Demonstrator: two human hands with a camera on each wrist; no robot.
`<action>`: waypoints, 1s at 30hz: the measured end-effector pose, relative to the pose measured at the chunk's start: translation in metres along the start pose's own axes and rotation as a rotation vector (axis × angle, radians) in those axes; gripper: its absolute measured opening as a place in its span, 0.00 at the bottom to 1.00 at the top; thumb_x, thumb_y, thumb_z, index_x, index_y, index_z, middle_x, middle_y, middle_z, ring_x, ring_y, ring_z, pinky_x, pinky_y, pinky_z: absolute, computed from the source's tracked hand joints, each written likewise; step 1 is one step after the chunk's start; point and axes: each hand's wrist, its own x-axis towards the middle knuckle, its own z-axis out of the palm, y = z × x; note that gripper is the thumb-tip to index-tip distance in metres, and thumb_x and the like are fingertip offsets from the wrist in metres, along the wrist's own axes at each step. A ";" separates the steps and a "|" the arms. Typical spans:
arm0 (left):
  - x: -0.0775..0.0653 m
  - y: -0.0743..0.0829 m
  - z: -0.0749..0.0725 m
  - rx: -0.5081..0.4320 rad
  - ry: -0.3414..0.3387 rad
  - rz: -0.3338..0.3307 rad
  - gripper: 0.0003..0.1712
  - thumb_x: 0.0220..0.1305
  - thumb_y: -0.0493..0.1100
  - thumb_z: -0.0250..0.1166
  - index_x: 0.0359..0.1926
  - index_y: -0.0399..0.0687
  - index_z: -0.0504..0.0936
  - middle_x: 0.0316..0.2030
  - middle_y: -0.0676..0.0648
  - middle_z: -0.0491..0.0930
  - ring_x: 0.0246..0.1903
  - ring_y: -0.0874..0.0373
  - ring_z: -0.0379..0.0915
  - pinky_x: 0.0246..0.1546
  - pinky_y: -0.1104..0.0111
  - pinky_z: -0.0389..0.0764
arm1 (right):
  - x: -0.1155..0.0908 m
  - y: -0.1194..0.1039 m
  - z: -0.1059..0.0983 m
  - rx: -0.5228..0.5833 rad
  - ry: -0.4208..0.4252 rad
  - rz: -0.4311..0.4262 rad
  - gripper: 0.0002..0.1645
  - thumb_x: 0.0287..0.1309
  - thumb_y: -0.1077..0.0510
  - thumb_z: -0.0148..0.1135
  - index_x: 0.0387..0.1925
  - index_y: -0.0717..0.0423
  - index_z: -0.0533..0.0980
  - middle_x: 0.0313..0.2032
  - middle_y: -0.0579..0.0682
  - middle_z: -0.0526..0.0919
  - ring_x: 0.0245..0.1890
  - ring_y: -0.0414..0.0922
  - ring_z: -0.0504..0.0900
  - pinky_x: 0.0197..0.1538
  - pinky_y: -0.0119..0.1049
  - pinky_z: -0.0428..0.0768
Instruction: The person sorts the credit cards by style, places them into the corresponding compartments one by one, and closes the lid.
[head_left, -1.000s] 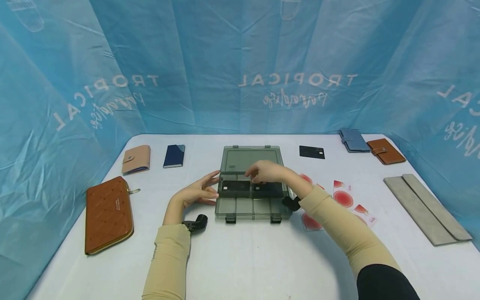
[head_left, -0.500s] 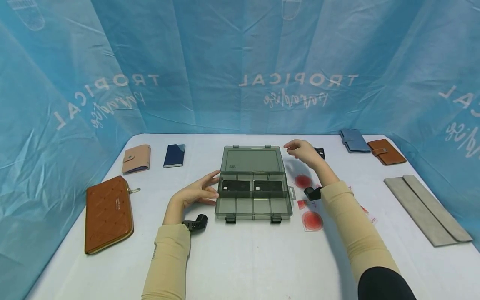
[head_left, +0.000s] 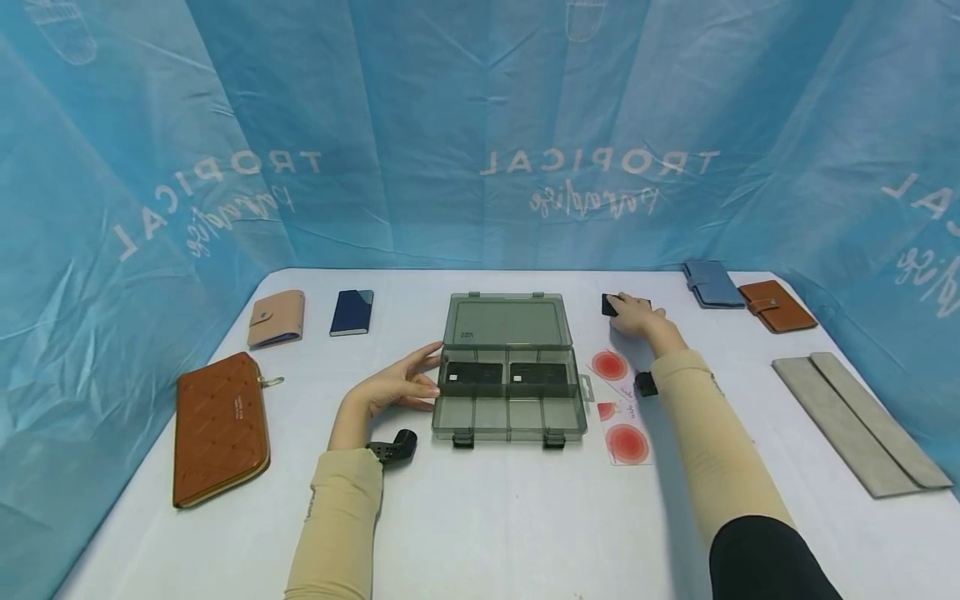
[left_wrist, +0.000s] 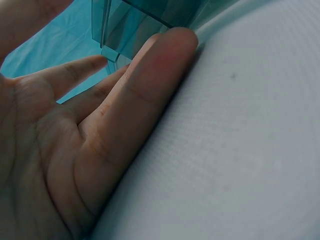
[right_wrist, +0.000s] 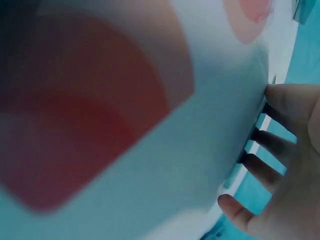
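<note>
A translucent green-grey compartment box [head_left: 510, 321] lies with its lid folded back in the middle of the table. Two black cards sit in its compartments, a left card [head_left: 474, 380] and a right card [head_left: 540, 380]. Alongside the box's left wall, my left hand [head_left: 392, 384] rests with extended fingers touching it; the left wrist view shows its fingers [left_wrist: 165, 55] against the clear wall. Farther back on the right, my right hand [head_left: 639, 320] pinches another black card [head_left: 608, 306] by its edges. The hand covers much of that card.
Transparent sheets with red circles [head_left: 627, 444] lie right of the box. At left are a brown zip wallet [head_left: 221, 429], a beige wallet [head_left: 276, 319] and a navy card holder [head_left: 351, 313]. At right lie blue [head_left: 712, 283] and brown [head_left: 776, 306] wallets and a grey sleeve [head_left: 858, 425].
My right hand has left the box, where it was over the right black card, moved back and right, and taken hold of the black card there. My left hand stays beside the box.
</note>
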 end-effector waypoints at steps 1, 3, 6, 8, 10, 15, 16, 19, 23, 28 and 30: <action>0.000 0.000 0.000 0.000 0.002 -0.002 0.54 0.55 0.36 0.65 0.73 0.54 0.39 0.71 0.39 0.37 0.42 0.56 0.73 0.50 0.52 0.76 | 0.000 0.000 0.000 -0.011 -0.005 0.002 0.34 0.63 0.59 0.42 0.69 0.60 0.51 0.68 0.66 0.48 0.65 0.67 0.46 0.61 0.70 0.44; 0.000 0.000 0.000 0.000 0.001 0.003 0.54 0.55 0.35 0.65 0.73 0.54 0.39 0.71 0.38 0.37 0.41 0.56 0.73 0.49 0.52 0.76 | -0.001 0.000 -0.001 -0.025 0.007 0.009 0.33 0.62 0.57 0.48 0.68 0.59 0.55 0.65 0.68 0.52 0.62 0.68 0.51 0.59 0.70 0.47; 0.000 0.000 0.000 -0.006 0.010 -0.002 0.54 0.55 0.34 0.64 0.73 0.55 0.40 0.71 0.39 0.38 0.41 0.56 0.73 0.49 0.53 0.76 | -0.001 -0.001 -0.003 0.008 0.031 0.044 0.37 0.58 0.56 0.57 0.66 0.59 0.58 0.62 0.69 0.57 0.59 0.66 0.55 0.58 0.68 0.49; 0.000 0.000 0.000 -0.006 0.008 0.004 0.54 0.56 0.34 0.64 0.73 0.54 0.39 0.71 0.39 0.38 0.41 0.56 0.73 0.49 0.53 0.76 | -0.002 0.000 -0.004 0.057 0.024 0.084 0.40 0.55 0.55 0.60 0.67 0.59 0.57 0.61 0.70 0.57 0.58 0.66 0.55 0.58 0.67 0.51; 0.000 0.000 0.000 -0.009 0.012 -0.004 0.54 0.55 0.34 0.65 0.73 0.56 0.40 0.72 0.40 0.39 0.42 0.56 0.73 0.49 0.53 0.76 | -0.003 0.001 -0.004 0.117 0.007 0.126 0.41 0.54 0.55 0.61 0.67 0.59 0.56 0.61 0.71 0.56 0.57 0.65 0.56 0.58 0.65 0.54; 0.000 -0.002 0.001 -0.006 0.013 -0.005 0.53 0.55 0.34 0.65 0.73 0.56 0.41 0.72 0.40 0.39 0.42 0.56 0.73 0.50 0.53 0.76 | -0.003 0.010 0.000 0.299 -0.003 0.158 0.38 0.53 0.57 0.61 0.64 0.62 0.58 0.59 0.72 0.57 0.52 0.62 0.60 0.55 0.57 0.67; 0.001 -0.002 0.001 -0.006 0.013 -0.003 0.53 0.55 0.34 0.65 0.73 0.56 0.41 0.72 0.40 0.39 0.42 0.56 0.73 0.50 0.53 0.76 | -0.003 0.012 0.001 0.343 0.010 0.153 0.37 0.54 0.58 0.60 0.63 0.63 0.59 0.58 0.72 0.58 0.51 0.61 0.62 0.54 0.55 0.69; 0.001 -0.003 0.002 -0.010 0.011 0.000 0.53 0.55 0.34 0.64 0.73 0.56 0.41 0.71 0.40 0.39 0.41 0.56 0.74 0.50 0.53 0.76 | -0.006 0.018 0.003 0.490 0.066 0.154 0.31 0.56 0.61 0.57 0.59 0.66 0.60 0.57 0.70 0.61 0.50 0.59 0.65 0.55 0.53 0.69; 0.000 -0.002 0.002 -0.013 0.011 -0.002 0.53 0.55 0.34 0.64 0.73 0.56 0.41 0.71 0.40 0.39 0.41 0.56 0.74 0.50 0.53 0.76 | -0.012 0.021 0.003 0.672 0.154 0.166 0.26 0.59 0.61 0.52 0.58 0.66 0.60 0.58 0.68 0.62 0.52 0.58 0.64 0.58 0.54 0.65; 0.000 -0.001 0.002 -0.008 0.018 0.001 0.53 0.55 0.34 0.64 0.73 0.56 0.42 0.71 0.40 0.40 0.42 0.56 0.74 0.50 0.53 0.75 | -0.027 0.014 0.001 0.835 0.250 0.173 0.28 0.61 0.60 0.51 0.60 0.66 0.57 0.59 0.68 0.62 0.55 0.58 0.65 0.59 0.52 0.66; 0.000 -0.001 0.002 -0.008 0.018 0.003 0.53 0.55 0.34 0.64 0.73 0.56 0.41 0.71 0.40 0.39 0.42 0.56 0.74 0.50 0.53 0.75 | -0.034 0.009 0.001 0.886 0.295 0.170 0.29 0.61 0.61 0.51 0.62 0.65 0.57 0.58 0.67 0.63 0.52 0.56 0.67 0.56 0.49 0.69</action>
